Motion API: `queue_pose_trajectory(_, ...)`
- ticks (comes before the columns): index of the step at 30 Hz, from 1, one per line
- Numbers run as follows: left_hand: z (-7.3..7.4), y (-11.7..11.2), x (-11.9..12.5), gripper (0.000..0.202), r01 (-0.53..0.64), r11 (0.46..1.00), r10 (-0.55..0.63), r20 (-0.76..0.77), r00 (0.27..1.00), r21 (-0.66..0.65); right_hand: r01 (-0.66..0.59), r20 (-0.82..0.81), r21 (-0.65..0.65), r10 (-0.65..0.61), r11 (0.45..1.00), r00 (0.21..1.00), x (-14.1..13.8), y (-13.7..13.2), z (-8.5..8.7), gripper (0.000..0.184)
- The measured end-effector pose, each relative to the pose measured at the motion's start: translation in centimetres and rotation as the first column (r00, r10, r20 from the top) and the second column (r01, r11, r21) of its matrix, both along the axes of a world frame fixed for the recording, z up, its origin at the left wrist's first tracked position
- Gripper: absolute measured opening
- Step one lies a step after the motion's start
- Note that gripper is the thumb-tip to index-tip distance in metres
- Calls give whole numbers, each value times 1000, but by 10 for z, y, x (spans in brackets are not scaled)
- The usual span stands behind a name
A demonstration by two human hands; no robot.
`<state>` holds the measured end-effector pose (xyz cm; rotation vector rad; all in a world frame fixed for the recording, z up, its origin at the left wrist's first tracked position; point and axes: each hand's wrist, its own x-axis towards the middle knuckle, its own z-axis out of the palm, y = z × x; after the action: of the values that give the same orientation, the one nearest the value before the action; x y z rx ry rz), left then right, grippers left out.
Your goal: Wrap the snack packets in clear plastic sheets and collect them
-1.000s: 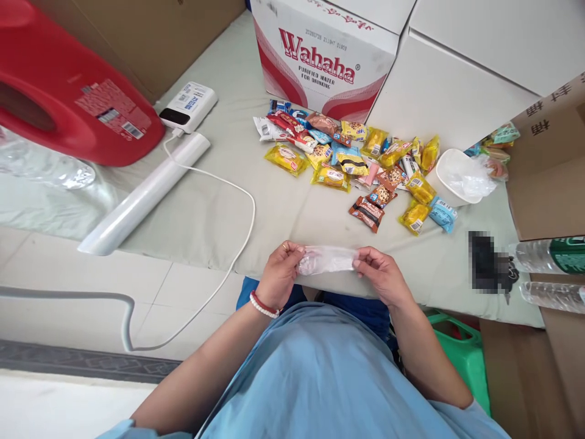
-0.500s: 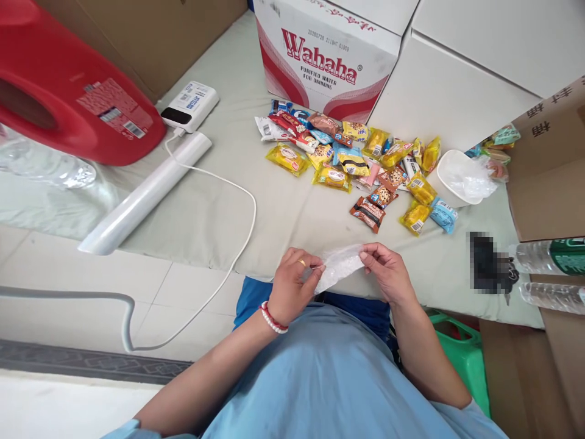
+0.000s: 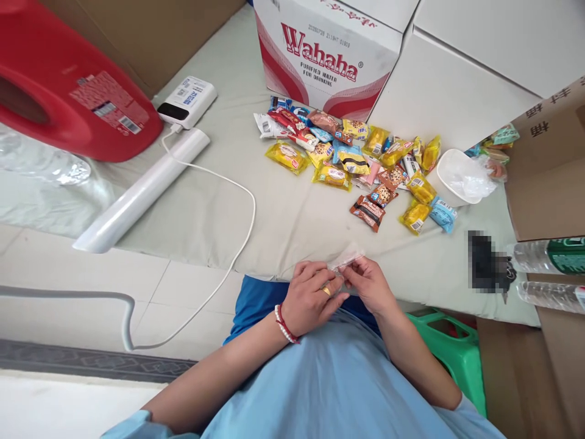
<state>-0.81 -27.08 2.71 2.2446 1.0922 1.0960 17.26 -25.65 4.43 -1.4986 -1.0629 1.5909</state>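
My left hand (image 3: pixel 313 297) and my right hand (image 3: pixel 368 283) meet close to my body at the near edge of a pale green surface (image 3: pixel 219 207). Both pinch a small clear plastic bag (image 3: pixel 346 257), whose crumpled top sticks up between the fingertips. The left hand wears a ring and a red and white bead bracelet. A pile of several wrapped snacks (image 3: pixel 351 161) in yellow, blue, brown and red lies farther out on the surface, apart from both hands.
A Wahaha water carton (image 3: pixel 326 52) and white boxes stand behind the snacks. A white bowl (image 3: pixel 457 177) sits right of them. At left lie a red jug (image 3: pixel 68 85), a power bank (image 3: pixel 187 100) with cable, and a white roll (image 3: pixel 141 198). Water bottles (image 3: pixel 546 256) lie at right; a green stool (image 3: pixel 452 353) is below.
My hands have drawn together and toward my body. The bag, stretched out between them a second ago, is now bunched up small between the fingertips.
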Motion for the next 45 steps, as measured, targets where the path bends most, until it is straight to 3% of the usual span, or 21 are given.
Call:
queue_pose_trajectory(2, 1, 1, -1, 16, -96, 992, 102, 80, 992, -79, -13, 25, 21, 13, 1000, 1000, 3, 2, -3, 36)
queue_pose_trajectory(5, 1, 7, -2, 29, -269, 938, 298, 109, 948, -220, -88, 37, 71, 86, 994, 996, 5, 1, -2, 33)
queue_pose_trajectory(10, 0, 18, -4, 23, -120, 899, 197, 143, 970, -421, -128, 91, 92, 120, 987, 989, 7, 1, 3, 31)
queue_pose_trajectory(12, 1, 21, -7, 28, -125, 837, 282, 225, 933, -533, -101, 93, 83, 93, 991, 991, 11, 2, 5, 33)
queue_pose_trajectory(17, -1, 29, -15, 38, -38, 607, 518, 359, 777, -794, 2, 38, 15, -3, 1000, 999, 27, 3, 5, 38)
queue_pose_trajectory(20, -3, 31, -18, 44, -8, 549, 608, 392, 690, -836, 57, 11, -30, -56, 998, 998, 34, 2, 1, 41)
queue_pose_trajectory(24, -4, 29, -19, 44, -37, 554, 622, 384, 683, -832, 118, 44, 14, -119, 993, 992, 39, 0, -2, 41)
queue_pose_trajectory(27, -3, 27, -18, 41, -55, 578, 585, 367, 723, -814, 166, 175, 261, -215, 951, 961, 38, 0, 0, 32)
queue_pose_trajectory(29, -2, 26, -16, 41, -57, 592, 562, 360, 745, -804, 40, 315, 428, -190, 903, 930, 33, 3, -1, 33)
queue_pose_trajectory(32, -2, 25, -14, 43, -40, 592, 548, 366, 752, -805, -236, 531, 513, -88, 826, 843, 19, 8, -6, 42)
queue_pose_trajectory(35, -1, 25, -15, 48, -6, 579, 548, 383, 744, -815, -306, 583, 554, -99, 774, 806, 6, 14, -12, 22)
queue_pose_trajectory(37, -2, 25, -18, 51, 5, 576, 564, 402, 721, -818, -241, 517, 578, -121, 779, 848, 4, 18, -14, 19)
queue_pose_trajectory(39, -2, 28, -23, 53, 12, 575, 599, 431, 674, -818, -110, 396, 562, -150, 820, 906, 6, 21, -13, 16)
queue_pose_trajectory(42, -3, 34, -29, 53, 22, 569, 657, 470, 590, -822, 136, 180, 427, -231, 894, 956, 17, 25, -9, 16)
queue_pose_trajectory(45, -5, 41, -34, 51, 2, 569, 698, 484, 528, -822, 314, 25, 275, -333, 909, 943, 32, 26, -6, 24)
